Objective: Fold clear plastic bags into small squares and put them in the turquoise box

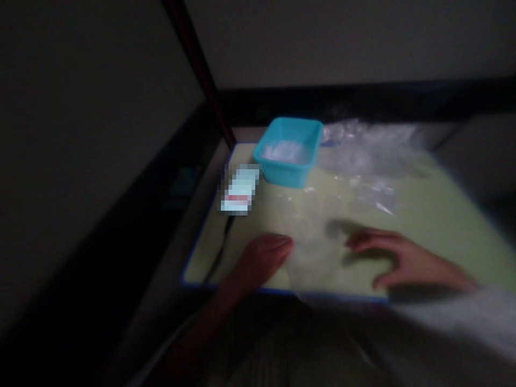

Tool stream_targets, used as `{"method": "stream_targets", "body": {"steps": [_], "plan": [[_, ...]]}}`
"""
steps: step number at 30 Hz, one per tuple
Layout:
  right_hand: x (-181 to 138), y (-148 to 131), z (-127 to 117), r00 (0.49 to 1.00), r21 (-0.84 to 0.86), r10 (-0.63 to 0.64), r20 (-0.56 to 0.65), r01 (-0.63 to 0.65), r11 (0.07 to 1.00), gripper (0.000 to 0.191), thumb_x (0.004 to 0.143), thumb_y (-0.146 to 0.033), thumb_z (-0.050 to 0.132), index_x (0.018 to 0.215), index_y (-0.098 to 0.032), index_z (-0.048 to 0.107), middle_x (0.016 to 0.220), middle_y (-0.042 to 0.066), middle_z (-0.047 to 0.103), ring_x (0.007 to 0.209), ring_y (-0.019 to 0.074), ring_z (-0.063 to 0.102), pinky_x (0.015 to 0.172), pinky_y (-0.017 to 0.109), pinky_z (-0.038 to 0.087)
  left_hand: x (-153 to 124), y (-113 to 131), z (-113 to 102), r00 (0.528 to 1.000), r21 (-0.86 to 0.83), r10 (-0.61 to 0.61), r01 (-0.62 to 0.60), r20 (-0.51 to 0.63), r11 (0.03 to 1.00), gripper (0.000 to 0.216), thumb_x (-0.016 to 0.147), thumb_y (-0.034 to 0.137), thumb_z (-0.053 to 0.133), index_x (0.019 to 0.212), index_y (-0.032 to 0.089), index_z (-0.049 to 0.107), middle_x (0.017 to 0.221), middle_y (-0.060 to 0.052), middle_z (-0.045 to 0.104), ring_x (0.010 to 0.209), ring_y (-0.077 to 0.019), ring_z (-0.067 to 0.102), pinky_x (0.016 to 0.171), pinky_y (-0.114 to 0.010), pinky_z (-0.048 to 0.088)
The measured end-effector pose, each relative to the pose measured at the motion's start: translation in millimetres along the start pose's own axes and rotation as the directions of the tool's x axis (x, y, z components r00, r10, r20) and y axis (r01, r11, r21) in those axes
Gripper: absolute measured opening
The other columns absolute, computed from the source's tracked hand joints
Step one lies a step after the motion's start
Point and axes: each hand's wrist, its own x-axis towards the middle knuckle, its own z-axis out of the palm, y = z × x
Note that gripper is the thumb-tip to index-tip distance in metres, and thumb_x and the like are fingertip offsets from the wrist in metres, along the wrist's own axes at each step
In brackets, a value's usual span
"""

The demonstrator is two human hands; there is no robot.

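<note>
My left hand (pixel 264 258) rests on the pale green mat (pixel 435 215), fingers together and flat, touching the left edge of a clear plastic bag (pixel 312 258) lying between my hands. My right hand (pixel 397 258) lies to the right of that bag with fingers spread, its fingertips at the bag's upper right edge. The picture is dim and blurred by motion, so I cannot make out any grip on the bag.
A turquoise plastic tub (pixel 288 150) with something white inside stands at the mat's back. A heap of clear plastic bags (pixel 363 148) lies to its right. A pixelated white card (pixel 239 189) sits at the left. A dark red post (pixel 201 70) rises behind.
</note>
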Motion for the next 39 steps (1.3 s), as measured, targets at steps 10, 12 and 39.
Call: {"method": "stream_targets", "body": {"steps": [10,12,39], "plan": [[-2,26,28,0.929,-0.615,-0.351,-0.115,0.211,0.76,0.025,0.093,-0.019,0.046,0.115,-0.016,0.059,0.109,0.009,0.069,0.104,0.0207,0.063,0.083,0.037,0.054,-3,-3,1,0.999,-0.094,-0.02,0.016,-0.043,0.995,0.026,0.092,0.017,0.044,0.106,0.015,0.066,0.102,-0.009,0.072,0.093,-0.0175,0.068,0.083,-0.034,0.056],[4,25,30,0.914,-0.649,-0.401,-0.066,0.266,0.712,0.028,0.096,-0.015,0.038,0.114,-0.015,0.059,0.108,0.009,0.07,0.104,0.0198,0.062,0.081,0.035,0.055,-5,-3,0,0.999,-0.103,-0.001,-0.002,-0.033,0.995,0.025,0.092,0.016,0.045,0.106,0.014,0.065,0.103,-0.009,0.071,0.095,-0.0178,0.068,0.084,-0.034,0.056],[24,16,40,0.845,0.293,0.389,-0.366,-0.292,0.91,0.015,0.081,-0.031,0.054,0.078,-0.019,0.061,0.063,0.002,0.067,0.054,0.0157,0.062,0.046,0.025,0.047,25,-25,9,0.688,-0.56,-0.632,0.699,0.358,0.444,0.033,0.073,0.009,0.055,0.104,0.012,0.065,0.077,-0.004,0.072,0.07,-0.0174,0.067,0.061,-0.025,0.049]]}}
